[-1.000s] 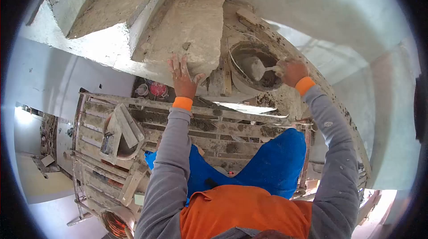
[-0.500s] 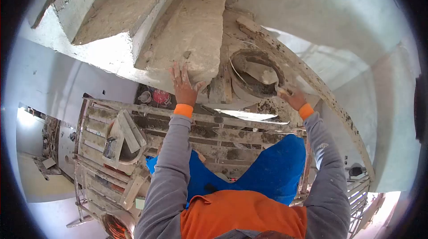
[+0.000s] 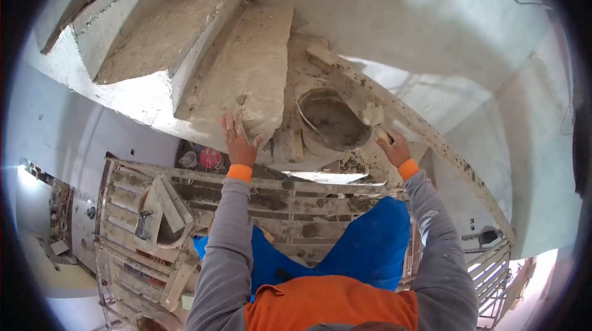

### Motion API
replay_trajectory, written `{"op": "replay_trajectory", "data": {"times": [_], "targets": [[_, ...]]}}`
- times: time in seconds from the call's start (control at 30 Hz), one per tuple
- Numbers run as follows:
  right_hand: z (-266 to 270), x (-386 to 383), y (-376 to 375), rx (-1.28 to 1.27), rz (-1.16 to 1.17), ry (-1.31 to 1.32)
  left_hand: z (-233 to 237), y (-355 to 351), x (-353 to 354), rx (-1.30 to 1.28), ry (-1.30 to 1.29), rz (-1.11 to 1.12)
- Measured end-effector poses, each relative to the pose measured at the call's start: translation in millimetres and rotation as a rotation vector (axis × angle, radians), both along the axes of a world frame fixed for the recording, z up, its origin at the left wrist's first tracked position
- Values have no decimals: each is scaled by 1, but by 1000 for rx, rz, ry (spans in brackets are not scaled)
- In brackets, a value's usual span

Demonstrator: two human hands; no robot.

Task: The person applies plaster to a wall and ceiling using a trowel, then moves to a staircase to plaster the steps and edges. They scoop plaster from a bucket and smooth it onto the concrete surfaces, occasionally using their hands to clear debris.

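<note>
My left hand (image 3: 238, 144) rests with spread fingers on the front edge of a rough concrete step (image 3: 237, 75). In my right hand (image 3: 396, 148) is the handle of a trowel (image 3: 372, 114), my fingers wrapped around it. Its blade stands at the right rim of a round bucket (image 3: 316, 140), pointing away from me. Grey mortar (image 3: 336, 118) lies inside the bucket, which sits just right of the step.
A long curved board (image 3: 425, 127) runs along the right side. Below my arms is a slatted wooden scaffold (image 3: 308, 211). A second bucket with boards (image 3: 169, 207) across it stands on the left. A red container (image 3: 210, 159) lies beneath the step.
The trowel blade has come out of the bucket's middle to its right rim and turned. My left hand stays on the step edge. The whole view has shifted slightly.
</note>
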State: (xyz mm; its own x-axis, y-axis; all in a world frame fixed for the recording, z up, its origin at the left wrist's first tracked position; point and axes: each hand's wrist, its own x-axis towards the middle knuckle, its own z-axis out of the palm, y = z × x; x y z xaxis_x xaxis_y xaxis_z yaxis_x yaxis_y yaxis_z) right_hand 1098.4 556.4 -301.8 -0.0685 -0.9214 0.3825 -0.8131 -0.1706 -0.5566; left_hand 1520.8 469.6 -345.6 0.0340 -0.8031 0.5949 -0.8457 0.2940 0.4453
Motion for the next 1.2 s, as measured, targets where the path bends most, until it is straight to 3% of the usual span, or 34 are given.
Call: {"op": "replay_trajectory", "data": {"times": [0.07, 0.17, 0.23, 0.3, 0.4, 0.47, 0.53, 0.6, 0.73, 0.9, 0.97, 1.07, 1.1, 1.2], "targets": [[-4, -16, -2, -100, -25, 160, -2, 0, 2, 18, 24, -21], [45, -10, 14, -21, -36, 172, 1, 3, 2, 61, 65, -38], [68, -13, 25, -175, -33, 369, -25, -11, 9, 103, -5, -36], [112, -6, 46, -100, -53, 345, 8, 8, 4, 102, 145, -71], [190, 18, 85, 88, -91, 189, -4, 3, 1, -85, 144, -74], [229, 25, 106, -25, -120, 303, -3, 5, -2, -223, 57, -26], [254, 12, 119, -191, -33, 421, -21, -7, 2, -169, 79, 0], [296, 20, 140, -177, -161, 333, -19, -9, 3, -248, 57, 2], [375, 54, 174, -289, -525, 929, -34, -20, 3, -229, 70, 19], [456, 76, 194, -288, -565, 972, -37, -24, 3, -257, 31, 67], [491, 66, 193, -351, -645, 1124, -34, -23, 5, -252, 38, 52], [555, 44, 187, -322, -869, 1104, -37, -23, 6, -235, 41, 42], [574, 35, 190, -354, -776, 1226, -38, -23, 7, -229, 38, 39], [583, 61, 192, -334, -971, 1146, -38, -24, 7, -291, 59, 44]]}}
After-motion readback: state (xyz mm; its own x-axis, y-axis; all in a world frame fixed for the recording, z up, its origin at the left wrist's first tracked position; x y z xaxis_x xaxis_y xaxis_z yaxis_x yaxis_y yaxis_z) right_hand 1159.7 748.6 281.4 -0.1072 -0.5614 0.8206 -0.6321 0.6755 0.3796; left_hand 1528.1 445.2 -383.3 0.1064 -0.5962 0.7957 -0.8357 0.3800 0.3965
